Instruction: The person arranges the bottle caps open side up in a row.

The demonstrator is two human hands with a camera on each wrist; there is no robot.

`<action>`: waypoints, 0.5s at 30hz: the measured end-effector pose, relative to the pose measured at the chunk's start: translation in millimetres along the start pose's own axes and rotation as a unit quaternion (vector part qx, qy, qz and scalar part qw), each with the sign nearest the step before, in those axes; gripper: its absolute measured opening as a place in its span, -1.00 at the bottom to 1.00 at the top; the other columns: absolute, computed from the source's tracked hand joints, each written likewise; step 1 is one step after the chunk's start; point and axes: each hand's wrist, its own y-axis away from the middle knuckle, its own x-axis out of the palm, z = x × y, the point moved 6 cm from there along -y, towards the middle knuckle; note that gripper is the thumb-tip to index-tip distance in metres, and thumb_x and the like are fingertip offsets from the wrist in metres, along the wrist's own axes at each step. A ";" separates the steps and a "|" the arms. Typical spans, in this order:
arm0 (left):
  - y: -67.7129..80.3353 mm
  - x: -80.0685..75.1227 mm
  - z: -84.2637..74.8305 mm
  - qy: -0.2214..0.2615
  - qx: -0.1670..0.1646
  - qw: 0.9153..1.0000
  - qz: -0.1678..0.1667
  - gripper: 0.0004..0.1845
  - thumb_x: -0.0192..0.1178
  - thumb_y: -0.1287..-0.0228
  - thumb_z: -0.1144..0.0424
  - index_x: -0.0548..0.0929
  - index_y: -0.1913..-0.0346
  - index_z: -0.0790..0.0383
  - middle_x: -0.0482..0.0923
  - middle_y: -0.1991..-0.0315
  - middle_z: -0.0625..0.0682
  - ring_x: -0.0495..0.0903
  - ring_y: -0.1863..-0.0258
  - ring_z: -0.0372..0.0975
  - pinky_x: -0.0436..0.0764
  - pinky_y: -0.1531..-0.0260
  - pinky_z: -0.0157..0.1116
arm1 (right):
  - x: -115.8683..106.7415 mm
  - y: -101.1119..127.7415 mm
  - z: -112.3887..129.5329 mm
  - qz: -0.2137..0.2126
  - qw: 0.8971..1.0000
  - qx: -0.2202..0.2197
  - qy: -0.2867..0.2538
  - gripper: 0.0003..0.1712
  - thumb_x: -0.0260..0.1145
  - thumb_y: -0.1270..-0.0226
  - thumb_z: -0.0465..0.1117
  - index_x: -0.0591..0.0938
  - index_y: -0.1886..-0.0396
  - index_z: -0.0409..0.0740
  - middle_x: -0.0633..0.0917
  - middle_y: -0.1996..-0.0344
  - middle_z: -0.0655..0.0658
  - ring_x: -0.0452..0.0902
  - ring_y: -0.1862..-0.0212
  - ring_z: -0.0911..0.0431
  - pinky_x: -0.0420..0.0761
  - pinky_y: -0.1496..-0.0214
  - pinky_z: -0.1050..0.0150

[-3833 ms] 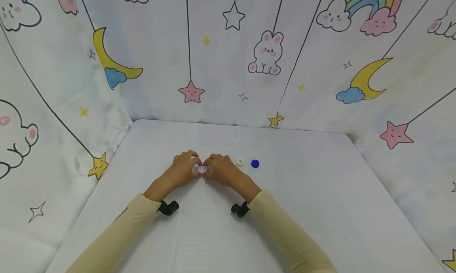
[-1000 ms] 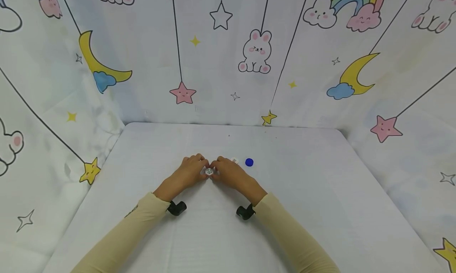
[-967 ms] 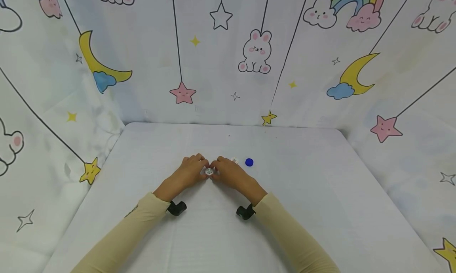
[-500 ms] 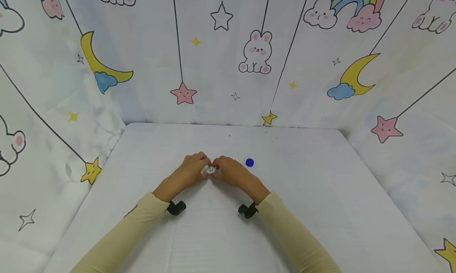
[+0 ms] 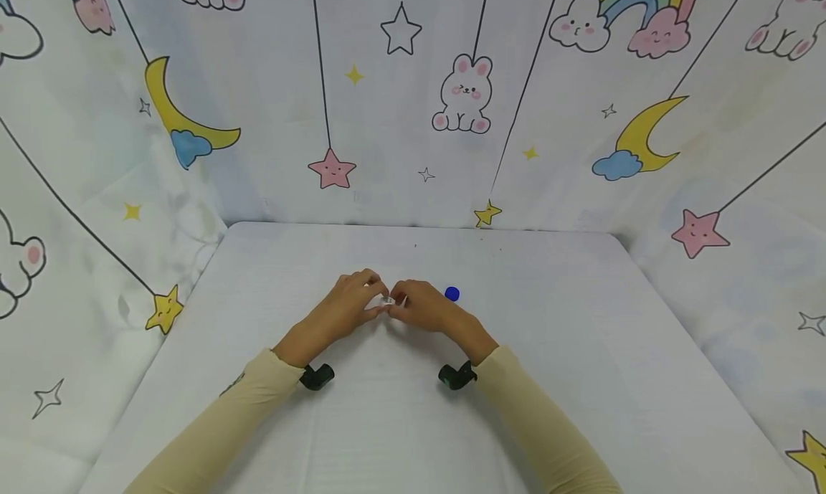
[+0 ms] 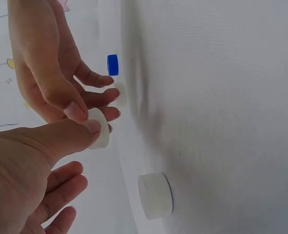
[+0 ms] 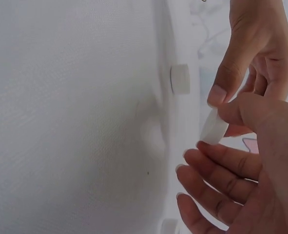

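Both hands pinch one small white disc, like a bottle cap (image 5: pixel 387 301), above the table. My left hand (image 5: pixel 348 302) has its thumb on the disc's near side in the left wrist view. From the other side my right hand (image 5: pixel 422 307) holds it, its thumb and index fingertip at the edge in the right wrist view. The disc (image 7: pixel 213 127) is tilted there, with its side turned to that camera. On the table beyond the right hand lies a blue cap (image 5: pixel 452 294). A white cap (image 6: pixel 120 95) shows partly behind the right fingers in the left wrist view.
A short white cylinder (image 6: pixel 156 196) with a dark lower edge sits on the table near the left hand, hidden in the head view. The white table (image 5: pixel 548 350) meets a cloth backdrop (image 5: pixel 271 85) printed with stars and moons.
The disc showed a plain face at first, then a dark-marked one, and is now tipped nearly edge-on. Both hands have risen slightly. The white piece beside the right hand has become hidden behind it.
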 end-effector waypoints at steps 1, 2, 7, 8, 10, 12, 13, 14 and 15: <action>-0.2 -0.9 -0.8 0.001 0.003 1.000 -0.002 -0.76 0.52 -0.29 0.24 0.74 0.04 0.12 0.58 -0.04 0.08 0.67 0.01 -0.04 0.60 -0.06 0.07 | -0.3 0.5 -0.2 0.001 1.000 0.000 -0.004 -0.67 0.35 -0.54 -0.08 0.69 -0.11 -0.21 0.74 0.07 -0.11 0.64 0.06 0.09 0.66 -0.07 0.16; -0.4 -1.7 -1.5 0.002 0.005 1.000 -0.003 -0.77 0.52 -0.29 0.25 0.75 0.04 0.11 0.59 -0.04 0.08 0.67 0.01 -0.04 0.60 -0.05 0.07 | -0.5 1.0 -0.1 0.002 1.000 0.000 -0.009 -0.67 0.35 -0.54 -0.09 0.69 -0.11 -0.21 0.74 0.07 -0.11 0.64 0.06 0.09 0.66 -0.06 0.16; -1.6 -4.5 -4.2 -0.003 0.014 1.000 -0.011 -0.82 0.52 -0.30 0.26 0.79 0.09 0.07 0.62 -0.03 0.08 0.68 0.02 -0.03 0.61 -0.02 0.06 | -1.7 3.2 -1.6 0.001 1.000 0.000 -0.023 -0.68 0.31 -0.55 -0.08 0.70 -0.08 -0.21 0.74 0.12 -0.09 0.62 0.10 0.10 0.64 -0.01 0.16; -1.9 -4.9 -4.7 -0.005 0.016 1.000 -0.014 -0.83 0.52 -0.30 0.25 0.79 0.09 0.06 0.63 -0.02 0.07 0.68 0.02 -0.04 0.61 -0.01 0.04 | -1.8 3.6 -2.5 0.000 1.000 0.002 -0.024 -0.68 0.30 -0.55 -0.07 0.70 -0.07 -0.20 0.74 0.14 -0.08 0.61 0.11 0.10 0.64 -0.01 0.16; -2.4 -4.8 -5.0 -0.005 0.017 1.000 -0.017 -0.86 0.50 -0.31 0.24 0.80 0.11 0.07 0.63 0.00 0.06 0.68 0.05 -0.05 0.62 0.01 0.02 | -1.7 4.2 -5.0 -0.001 1.000 0.006 -0.026 -0.67 0.28 -0.57 -0.05 0.72 -0.07 -0.18 0.74 0.15 -0.05 0.61 0.11 0.11 0.65 0.00 0.17; -2.8 -4.5 -5.1 0.001 0.015 1.000 -0.019 -0.88 0.48 -0.34 0.23 0.81 0.11 0.08 0.64 0.01 0.05 0.68 0.07 -0.07 0.62 0.01 0.02 | -1.8 4.7 -7.3 -0.002 1.000 0.008 -0.028 -0.66 0.26 -0.59 -0.02 0.73 -0.07 -0.15 0.75 0.15 -0.03 0.61 0.10 0.12 0.65 0.00 0.17; -2.9 -4.2 -4.9 0.003 0.014 1.000 -0.020 -0.89 0.48 -0.35 0.22 0.81 0.11 0.09 0.64 0.01 0.04 0.68 0.07 -0.08 0.62 0.00 0.01 | -1.8 4.9 -8.3 -0.003 1.000 0.008 -0.030 -0.66 0.25 -0.60 -0.01 0.74 -0.07 -0.14 0.75 0.15 -0.02 0.62 0.09 0.12 0.66 -0.01 0.17; -3.1 -3.8 -4.5 0.009 0.011 1.000 -0.019 -0.89 0.47 -0.36 0.22 0.81 0.11 0.10 0.64 0.01 0.04 0.68 0.07 -0.09 0.62 -0.01 0.01 | -2.3 5.2 -8.6 -0.004 0.999 0.008 -0.033 -0.65 0.24 -0.61 0.00 0.74 -0.08 -0.14 0.76 0.15 -0.02 0.63 0.08 0.11 0.66 -0.01 0.16; -3.0 -3.4 -3.9 0.014 0.006 1.000 -0.018 -0.89 0.46 -0.37 0.22 0.81 0.10 0.11 0.64 0.01 0.04 0.68 0.06 -0.10 0.62 -0.02 0.02 | -2.4 5.4 -9.3 -0.006 0.999 0.007 -0.034 -0.64 0.24 -0.62 0.02 0.74 -0.08 -0.14 0.76 0.15 -0.02 0.63 0.08 0.11 0.66 -0.01 0.16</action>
